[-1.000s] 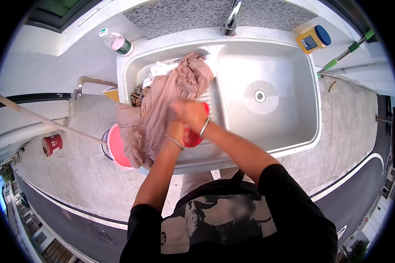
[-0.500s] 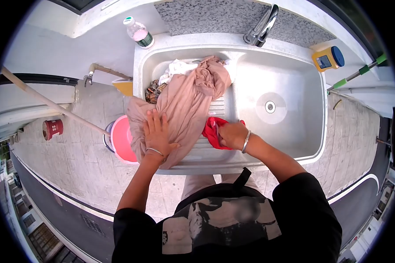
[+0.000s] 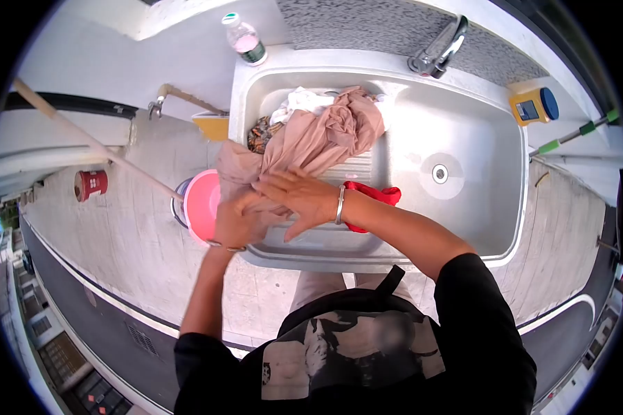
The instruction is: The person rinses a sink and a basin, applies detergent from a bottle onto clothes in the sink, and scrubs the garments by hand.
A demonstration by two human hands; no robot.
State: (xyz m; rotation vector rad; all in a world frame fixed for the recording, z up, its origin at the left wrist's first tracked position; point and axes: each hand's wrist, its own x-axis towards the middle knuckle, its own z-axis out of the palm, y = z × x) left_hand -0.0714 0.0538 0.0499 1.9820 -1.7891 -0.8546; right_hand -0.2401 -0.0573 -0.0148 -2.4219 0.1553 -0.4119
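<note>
A large dusty-pink cloth (image 3: 304, 142) lies bunched across the ribbed left side of the sink (image 3: 457, 235). Its near end gathers at my left hand (image 3: 237, 225), which is closed on the fabric near the sink's left front corner and slightly blurred. My right hand (image 3: 303, 200) is open, fingers stretched out over the same cloth, fingertips close to the left hand. Under my right wrist lies a crumpled red cloth (image 3: 374, 196), partly hidden by the forearm. A white cloth (image 3: 301, 104) and a dark patterned cloth (image 3: 261, 134) sit behind the pink one.
A chrome faucet (image 3: 439, 48) rises behind the basin, whose drain (image 3: 439, 173) is on the right. A bottle (image 3: 245, 41) and a yellow jar (image 3: 533, 106) stand on the rim. A pink bucket (image 3: 202, 207) and a long pole (image 3: 97, 142) are at left.
My right hand has let go of the red cloth and moved left over the pink cloth. My left hand has gone from lying flat to gathering the pink cloth's near end.
</note>
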